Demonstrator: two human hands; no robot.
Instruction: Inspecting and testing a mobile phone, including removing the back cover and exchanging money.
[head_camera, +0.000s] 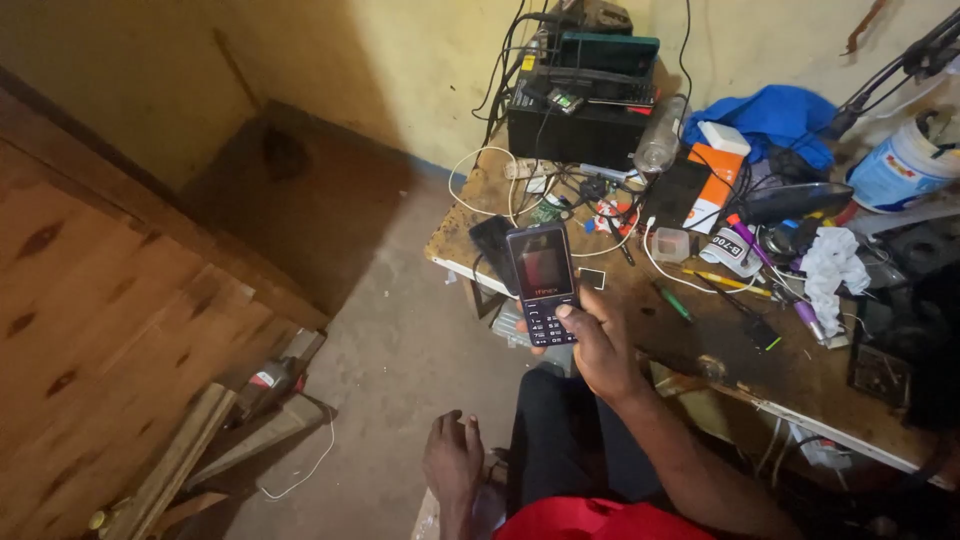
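Observation:
My right hand (600, 345) holds a small black keypad phone (543, 283) upright in front of the workbench's near left corner, thumb on its keys. The phone's screen shows a dim reddish glow. My left hand (453, 465) rests low beside my knee with fingers loosely curled and nothing in it. Black trousers and a red shirt hem show at the bottom of the view.
A cluttered wooden workbench (690, 335) carries a black box (580, 125) with cables, a clear bottle (660, 135), an orange-and-white carton (715, 185), screwdrivers, a white rag (830, 265), a blue cloth (775, 115) and a white tub (905, 165). Wooden boards (110, 330) lie at left on the concrete floor (400, 350).

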